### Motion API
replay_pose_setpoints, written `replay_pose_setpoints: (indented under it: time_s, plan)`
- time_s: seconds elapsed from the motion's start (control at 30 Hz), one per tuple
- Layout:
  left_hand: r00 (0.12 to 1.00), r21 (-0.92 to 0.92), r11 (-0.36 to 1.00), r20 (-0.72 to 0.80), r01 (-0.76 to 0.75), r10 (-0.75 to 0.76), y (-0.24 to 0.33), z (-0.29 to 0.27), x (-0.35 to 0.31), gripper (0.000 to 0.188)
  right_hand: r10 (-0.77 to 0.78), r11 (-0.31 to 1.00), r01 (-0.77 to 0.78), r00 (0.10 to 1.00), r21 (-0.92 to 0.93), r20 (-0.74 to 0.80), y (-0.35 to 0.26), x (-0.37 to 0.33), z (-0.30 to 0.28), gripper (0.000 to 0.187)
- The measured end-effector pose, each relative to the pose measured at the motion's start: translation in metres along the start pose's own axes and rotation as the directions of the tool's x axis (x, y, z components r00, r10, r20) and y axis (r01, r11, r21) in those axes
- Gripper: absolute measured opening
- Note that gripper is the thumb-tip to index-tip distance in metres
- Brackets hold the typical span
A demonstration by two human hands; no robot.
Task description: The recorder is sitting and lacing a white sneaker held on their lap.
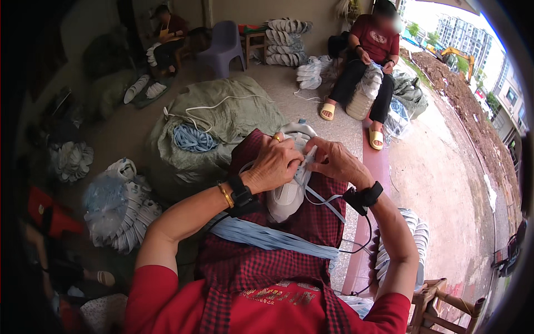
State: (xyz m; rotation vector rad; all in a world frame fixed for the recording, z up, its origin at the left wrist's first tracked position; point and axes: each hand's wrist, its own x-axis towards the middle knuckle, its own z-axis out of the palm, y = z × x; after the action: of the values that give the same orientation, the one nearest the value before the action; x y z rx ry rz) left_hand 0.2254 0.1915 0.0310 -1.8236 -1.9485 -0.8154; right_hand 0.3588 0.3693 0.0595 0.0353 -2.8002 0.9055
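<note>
One shoe, pale and off-white, sits toe-down in this person's lap, on a dark red checked apron. My guess is the lap is doing the job of a bench, so both hands are free up near the shoe's opening. Left hand has its fingers bunched in tight over the upper, like it's pinching something small, but I honestly can't tell what. Right hand is across from it, thumb and forefinger curved toward each other; can't tell if anything's between the tips. Flat pale-blue lace ends hang loose off the shoe's right side.

A bundle of blue laces lies across the thighs, probably just to be within easy reach. The coil of blue lace on the big green sack looks parked there for the same reason.

Okay, counting: one shoe in the lap, one lace bundle, one coil, one sack in front. Two black wrist straps, one gold bangle. At least five piles of shoes around the place, too overlapped to count singly. One purple chair, two people seated at the back, two yellow slides on the nearer one.
</note>
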Motion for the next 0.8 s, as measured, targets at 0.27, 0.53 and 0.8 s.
replay_pose_setpoints:
  time_s: [0.27, 0.53, 0.8]
  plan:
    - [0.994, -0.071, 0.997, 0.109, 0.027, -0.02, -0.009, 0.005, 0.01, 0.005, -0.006, 0.996, 0.01, 0.999, 0.094, -0.04, 0.011, 0.007, 0.007, 0.028]
    - [0.993, 0.274, 0.962, 0.116, 0.0, -0.033, -0.026, -0.077, 0.001, 0.006, 0.061, 0.984, -0.052, 0.997, 0.172, -0.045, 0.003, 0.0, 0.01, 0.013]
    - [0.964, 0.303, 0.923, 0.051, 0.235, -0.262, -0.076, -0.157, -0.034, 0.008, 0.062, 0.988, -0.026, 0.97, 0.154, -0.235, -0.032, 0.022, -0.002, 0.022]
